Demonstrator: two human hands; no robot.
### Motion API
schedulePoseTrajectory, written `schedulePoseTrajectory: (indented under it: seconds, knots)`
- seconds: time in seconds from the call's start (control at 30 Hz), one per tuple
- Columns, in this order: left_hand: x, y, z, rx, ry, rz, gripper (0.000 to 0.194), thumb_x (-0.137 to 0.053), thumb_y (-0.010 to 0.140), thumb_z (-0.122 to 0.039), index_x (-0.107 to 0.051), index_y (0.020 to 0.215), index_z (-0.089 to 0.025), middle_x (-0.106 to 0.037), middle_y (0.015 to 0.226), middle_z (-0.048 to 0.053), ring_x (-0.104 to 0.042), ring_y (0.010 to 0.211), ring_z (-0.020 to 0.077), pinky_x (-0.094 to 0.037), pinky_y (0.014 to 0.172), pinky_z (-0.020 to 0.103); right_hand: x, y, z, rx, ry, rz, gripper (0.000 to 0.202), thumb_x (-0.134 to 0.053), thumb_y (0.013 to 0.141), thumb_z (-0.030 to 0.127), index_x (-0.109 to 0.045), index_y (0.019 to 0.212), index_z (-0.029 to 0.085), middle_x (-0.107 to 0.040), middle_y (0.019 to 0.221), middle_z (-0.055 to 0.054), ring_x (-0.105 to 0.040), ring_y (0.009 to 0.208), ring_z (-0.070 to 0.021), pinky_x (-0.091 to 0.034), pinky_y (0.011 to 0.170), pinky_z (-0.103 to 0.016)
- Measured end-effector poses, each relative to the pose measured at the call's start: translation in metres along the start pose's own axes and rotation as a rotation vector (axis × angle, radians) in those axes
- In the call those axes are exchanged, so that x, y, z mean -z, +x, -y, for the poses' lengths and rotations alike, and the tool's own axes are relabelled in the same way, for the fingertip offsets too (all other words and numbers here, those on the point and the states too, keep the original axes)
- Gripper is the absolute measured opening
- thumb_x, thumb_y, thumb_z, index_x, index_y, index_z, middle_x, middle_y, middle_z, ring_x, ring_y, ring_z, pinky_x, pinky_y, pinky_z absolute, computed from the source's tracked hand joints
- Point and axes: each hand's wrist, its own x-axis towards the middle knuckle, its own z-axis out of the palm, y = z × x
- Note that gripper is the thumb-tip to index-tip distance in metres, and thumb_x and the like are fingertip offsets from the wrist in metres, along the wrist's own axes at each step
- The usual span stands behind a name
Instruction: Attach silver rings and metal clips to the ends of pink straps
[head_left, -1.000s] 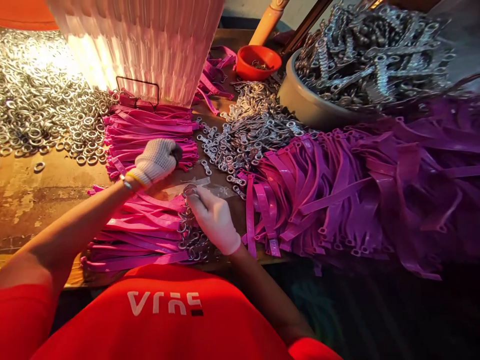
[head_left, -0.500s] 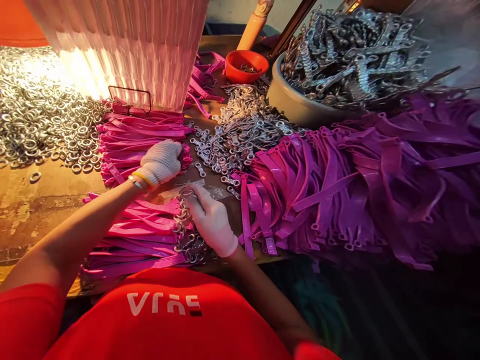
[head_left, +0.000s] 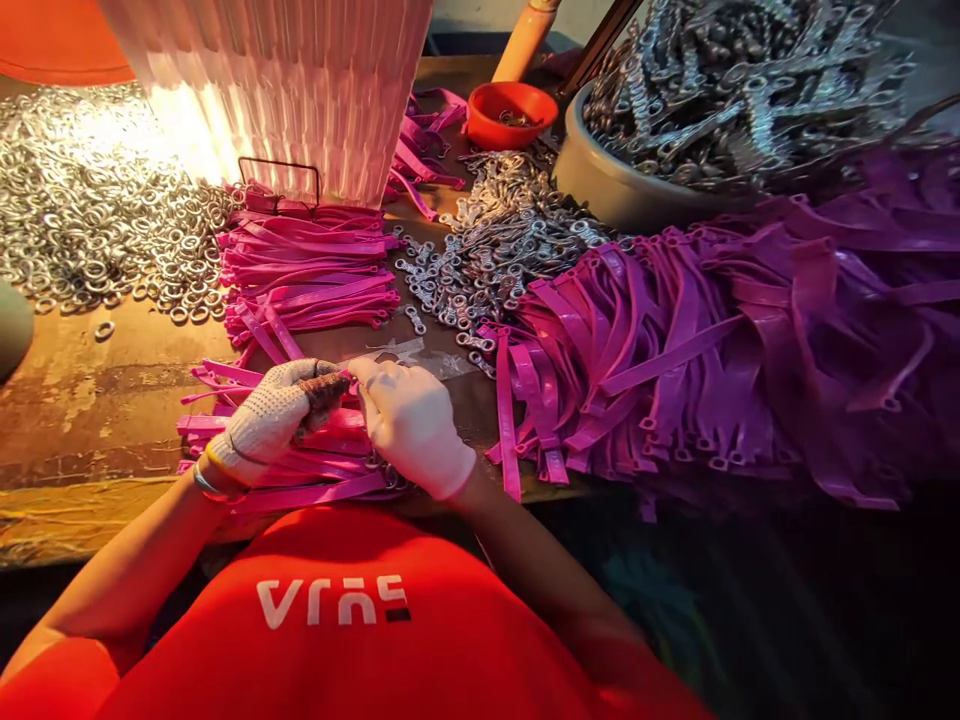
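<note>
Both my hands meet above the lower bundle of pink straps (head_left: 300, 490). My left hand (head_left: 262, 420), in a dotted knit glove with darkly soiled fingertips, is closed on a pink strap (head_left: 349, 379), of which a small end shows at the fingertips. My right hand (head_left: 412, 425), in a thin white glove, pinches at that same end. Its fingers hide whatever small part they grip. A few metal rings (head_left: 394, 477) show under the right hand, at the right ends of the lower straps. Farther back lies another stack of pink straps (head_left: 315, 260).
Loose metal rings (head_left: 97, 200) are heaped at left, by a bright ribbed plastic sheet (head_left: 300, 90). Small metal links (head_left: 480, 260) spread mid-table. A red bowl (head_left: 512, 115), a grey tub (head_left: 637, 165) of metal pieces and a big purple strap pile (head_left: 675, 350) stand right.
My left hand has come back from the upper strap stack toward me, with a strap. My right hand has shifted slightly and now meets it. The camera view has also shifted a little.
</note>
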Motion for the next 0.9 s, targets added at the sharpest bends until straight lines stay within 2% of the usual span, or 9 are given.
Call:
schedulePoseTrajectory:
  seconds: [0.17, 0.3, 0.4, 0.53, 0.6, 0.7, 0.8, 0.9]
  knots:
    - [-0.002, -0.008, 0.019, -0.270, 0.444, -0.038, 0.030, -0.062, 0.090, -0.042, -0.065, 0.078, -0.015, -0.062, 0.073, 0.001, -0.051, 0.069, 0.0142, -0.039, 0.063, 0.025, -0.004, -0.006, 0.005, -0.012, -0.076, 0.041, 0.032, -0.039, 0.103, 0.023, -0.067, 0.116, 0.016, -0.071, 0.090, -0.010, -0.061, 0.079, -0.0237, -0.036, 0.071, -0.035]
    - [0.004, -0.011, 0.029, -0.191, 0.366, 0.014, 0.038, -0.056, 0.094, -0.049, -0.063, 0.077, -0.015, -0.057, 0.067, -0.001, -0.045, 0.062, 0.0119, -0.036, 0.057, 0.024, 0.004, -0.007, 0.010, -0.008, 0.016, 0.182, 0.035, -0.047, 0.101, 0.027, -0.057, 0.132, 0.015, -0.072, 0.110, -0.013, -0.065, 0.094, -0.0243, -0.042, 0.080, -0.033]
    - [0.005, -0.015, 0.029, -0.146, 0.334, -0.010, 0.041, -0.055, 0.095, -0.050, -0.059, 0.074, -0.015, -0.050, 0.062, -0.003, -0.040, 0.058, 0.0103, -0.030, 0.052, 0.023, 0.013, -0.005, 0.011, -0.031, 0.031, 0.352, 0.046, -0.053, 0.098, 0.031, -0.048, 0.142, 0.015, -0.074, 0.111, -0.012, -0.068, 0.095, -0.0239, -0.044, 0.078, -0.030]
    - [0.002, -0.018, 0.032, -0.144, 0.325, -0.001, 0.037, -0.057, 0.093, -0.045, -0.060, 0.073, -0.014, -0.049, 0.065, -0.002, -0.038, 0.061, 0.0106, -0.028, 0.052, 0.023, 0.012, -0.004, 0.010, -0.019, -0.036, 0.465, 0.030, -0.046, 0.100, 0.029, -0.058, 0.124, 0.014, -0.076, 0.094, -0.010, -0.071, 0.087, -0.0235, -0.042, 0.070, -0.030]
    - [0.000, -0.018, 0.033, -0.143, 0.317, 0.013, 0.037, -0.057, 0.092, -0.044, -0.059, 0.070, -0.014, -0.049, 0.065, -0.002, -0.037, 0.061, 0.0108, -0.028, 0.053, 0.023, 0.007, -0.006, 0.010, 0.043, -0.088, 0.479, 0.028, -0.042, 0.101, 0.027, -0.060, 0.114, 0.011, -0.074, 0.088, -0.013, -0.071, 0.081, -0.0245, -0.041, 0.065, -0.031]
    - [-0.001, -0.016, 0.032, -0.136, 0.274, 0.019, 0.034, -0.059, 0.090, -0.042, -0.062, 0.072, -0.014, -0.054, 0.068, -0.001, -0.041, 0.064, 0.0118, -0.032, 0.055, 0.022, -0.001, -0.008, 0.008, 0.153, -0.173, 0.469, 0.028, -0.038, 0.100, 0.023, -0.060, 0.110, 0.007, -0.072, 0.081, -0.016, -0.069, 0.071, -0.0258, -0.037, 0.058, -0.032]
    - [0.000, -0.013, 0.027, -0.106, 0.289, -0.023, 0.027, -0.064, 0.086, -0.039, -0.068, 0.076, -0.014, -0.058, 0.067, -0.001, -0.044, 0.063, 0.0127, -0.034, 0.054, 0.022, -0.010, -0.005, 0.003, 0.240, -0.206, 0.409, 0.029, -0.037, 0.099, 0.018, -0.060, 0.111, 0.005, -0.070, 0.076, -0.016, -0.067, 0.066, -0.0262, -0.033, 0.056, -0.033]
    - [0.009, -0.013, 0.020, -0.089, 0.308, -0.004, 0.020, -0.069, 0.080, -0.035, -0.073, 0.076, -0.016, -0.064, 0.067, 0.001, -0.050, 0.063, 0.0150, -0.038, 0.055, 0.023, -0.014, -0.004, -0.001, 0.302, -0.171, 0.344, 0.027, -0.040, 0.100, 0.021, -0.062, 0.104, 0.007, -0.068, 0.071, -0.014, -0.064, 0.062, -0.0239, -0.029, 0.055, -0.032]
